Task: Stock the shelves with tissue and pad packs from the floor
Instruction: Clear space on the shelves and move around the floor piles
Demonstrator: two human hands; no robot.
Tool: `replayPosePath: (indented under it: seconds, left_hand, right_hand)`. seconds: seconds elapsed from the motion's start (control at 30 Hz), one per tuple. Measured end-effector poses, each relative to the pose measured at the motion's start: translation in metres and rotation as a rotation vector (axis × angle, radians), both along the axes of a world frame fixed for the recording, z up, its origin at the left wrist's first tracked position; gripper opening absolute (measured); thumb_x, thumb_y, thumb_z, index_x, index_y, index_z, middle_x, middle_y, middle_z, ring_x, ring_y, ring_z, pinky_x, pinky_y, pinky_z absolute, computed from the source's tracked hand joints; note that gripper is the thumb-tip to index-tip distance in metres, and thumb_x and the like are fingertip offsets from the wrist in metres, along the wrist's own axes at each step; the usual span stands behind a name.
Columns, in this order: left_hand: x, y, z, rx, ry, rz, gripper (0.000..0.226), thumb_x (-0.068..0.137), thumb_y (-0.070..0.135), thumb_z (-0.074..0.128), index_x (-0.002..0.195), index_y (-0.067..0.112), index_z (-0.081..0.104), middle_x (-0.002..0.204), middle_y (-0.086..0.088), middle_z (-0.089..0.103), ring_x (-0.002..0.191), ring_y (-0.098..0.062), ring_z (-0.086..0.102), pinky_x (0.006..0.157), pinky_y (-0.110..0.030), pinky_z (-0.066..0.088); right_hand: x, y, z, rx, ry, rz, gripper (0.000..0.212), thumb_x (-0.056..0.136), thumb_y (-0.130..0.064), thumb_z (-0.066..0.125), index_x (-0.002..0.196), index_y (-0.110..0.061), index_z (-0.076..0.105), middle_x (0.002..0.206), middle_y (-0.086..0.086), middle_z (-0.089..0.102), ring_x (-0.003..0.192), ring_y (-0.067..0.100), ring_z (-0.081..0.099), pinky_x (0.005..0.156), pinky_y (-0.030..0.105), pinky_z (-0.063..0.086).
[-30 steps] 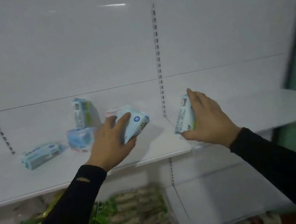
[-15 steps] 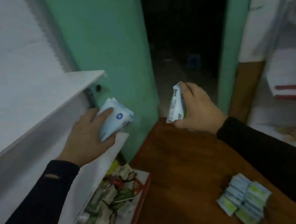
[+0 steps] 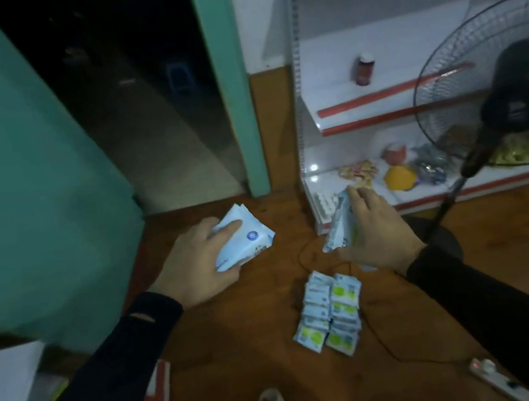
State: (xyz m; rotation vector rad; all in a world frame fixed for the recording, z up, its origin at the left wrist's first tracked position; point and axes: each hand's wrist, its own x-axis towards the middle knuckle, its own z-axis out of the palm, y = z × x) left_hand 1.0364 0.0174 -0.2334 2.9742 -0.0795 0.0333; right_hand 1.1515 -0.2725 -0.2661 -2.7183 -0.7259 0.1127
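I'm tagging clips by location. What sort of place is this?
Probably a small shop: white retail shelving with red edge strips holds snack packets and a bottle, and a pile of tissue packs lies on the wooden floor.

Both arms reach forward and down in long black sleeves, the left sleeve with a small slit near the wrist. The left hand (image 3: 194, 267) is held palm down, its fingers and thumb curled round a blue-and-white tissue pack (image 3: 241, 238). The right hand (image 3: 377, 234), level with the left and well apart from it, grips a second pack (image 3: 338, 226) held on edge, fingertips over its top.
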Motion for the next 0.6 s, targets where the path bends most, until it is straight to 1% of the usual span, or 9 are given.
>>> replayPosePath:
  seconds: [0.07, 0.13, 0.23, 0.3, 0.4, 0.5, 0.53, 0.6]
  left_hand:
    - [0.043, -0.001, -0.029, -0.01, 0.04, -0.05, 0.071, 0.076, 0.049, 0.062, 0.14, 0.023, 0.045, 0.129, -0.005, 0.047, 0.11, -0.027, 0.051, 0.094, -0.039, 0.044]
    - [0.084, -0.002, -0.065, -0.029, 0.095, -0.095, 0.071, 0.08, 0.047, 0.064, 0.143, 0.025, 0.039, 0.133, -0.002, 0.042, 0.117, -0.024, 0.046, 0.099, -0.037, 0.039]
    - [0.141, 0.002, -0.126, -0.049, 0.204, -0.14, 0.072, 0.083, 0.048, 0.059, 0.146, 0.026, 0.033, 0.136, -0.001, 0.038, 0.12, -0.024, 0.043, 0.099, -0.035, 0.037]
    - [0.174, 0.007, -0.17, -0.047, 0.265, -0.137, 0.072, 0.084, 0.048, 0.057, 0.147, 0.027, 0.03, 0.137, -0.003, 0.037, 0.12, -0.026, 0.043, 0.098, -0.034, 0.035]
    - [0.212, 0.006, -0.238, -0.096, 0.352, -0.115, 0.07, 0.086, 0.049, 0.056, 0.147, 0.028, 0.029, 0.138, -0.004, 0.036, 0.121, -0.026, 0.043, 0.096, -0.035, 0.037]
    - [0.243, -0.003, -0.31, -0.099, 0.431, -0.11, 0.07, 0.087, 0.051, 0.054, 0.147, 0.029, 0.027, 0.136, -0.005, 0.037, 0.119, -0.026, 0.045, 0.092, -0.033, 0.04]
    - [0.252, -0.008, -0.338, -0.106, 0.454, -0.102, 0.07, 0.087, 0.051, 0.054, 0.148, 0.029, 0.026, 0.136, -0.006, 0.037, 0.119, -0.026, 0.044, 0.092, -0.033, 0.041]
    - [0.27, -0.021, -0.398, -0.129, 0.492, -0.092, 0.071, 0.088, 0.05, 0.054, 0.148, 0.028, 0.025, 0.139, -0.007, 0.035, 0.123, -0.027, 0.043, 0.095, -0.035, 0.042]
  right_hand:
    - [0.019, -0.007, -0.024, -0.025, 0.04, -0.048, 0.12, 0.069, -0.066, 0.068, 0.151, -0.006, 0.004, 0.149, 0.013, 0.022, 0.137, 0.032, 0.025, 0.111, 0.042, 0.028]
    - [0.036, -0.009, -0.051, -0.078, 0.108, -0.11, 0.117, 0.073, -0.065, 0.067, 0.152, -0.011, -0.002, 0.153, 0.009, 0.016, 0.14, 0.03, 0.019, 0.112, 0.042, 0.025]
    - [0.059, -0.004, -0.103, -0.118, 0.202, -0.191, 0.115, 0.076, -0.064, 0.066, 0.152, -0.015, -0.004, 0.155, 0.007, 0.009, 0.143, 0.028, 0.015, 0.113, 0.043, 0.024]
    - [0.075, 0.001, -0.141, -0.145, 0.239, -0.217, 0.115, 0.074, -0.066, 0.066, 0.152, -0.014, -0.001, 0.152, 0.008, 0.011, 0.141, 0.029, 0.019, 0.112, 0.043, 0.027]
    - [0.1, 0.004, -0.199, -0.195, 0.313, -0.251, 0.116, 0.071, -0.067, 0.065, 0.151, -0.009, 0.005, 0.147, 0.01, 0.018, 0.135, 0.03, 0.027, 0.109, 0.044, 0.032]
    - [0.125, 0.001, -0.27, -0.229, 0.365, -0.249, 0.117, 0.062, -0.072, 0.056, 0.148, -0.002, 0.02, 0.138, 0.016, 0.032, 0.123, 0.037, 0.041, 0.101, 0.047, 0.04]
    - [0.133, -0.002, -0.296, -0.244, 0.384, -0.25, 0.118, 0.059, -0.071, 0.056, 0.147, -0.001, 0.022, 0.137, 0.017, 0.034, 0.121, 0.038, 0.043, 0.099, 0.046, 0.04]
    - [0.151, -0.006, -0.351, -0.264, 0.411, -0.259, 0.118, 0.062, -0.066, 0.067, 0.149, -0.003, 0.017, 0.141, 0.015, 0.03, 0.125, 0.036, 0.039, 0.102, 0.043, 0.035]
